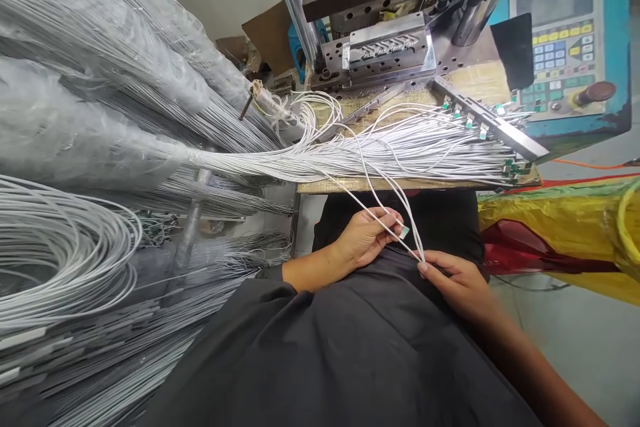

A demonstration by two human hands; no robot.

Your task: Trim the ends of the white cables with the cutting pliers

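Note:
My left hand [364,238] is closed in a pinch on a thin white cable whose end carries a small green connector [404,231]. My right hand [457,280] is closed on two or three more white cable ends, just below and right of the left one, above my dark-clothed lap. The held cables [373,195] rise to a large bundle of white cables [400,150] lying across the wooden bench edge [350,185]. Several green-tipped cable ends [470,120] rest along a metal rail [493,121].
A metal mould block [385,50] sits in the press behind the bench, with a steel column [295,0] to its left. A teal control panel [565,47] stands at right. Plastic-wrapped cable bundles [100,80] fill the left. A yellow and red sheet [560,227] lies at right.

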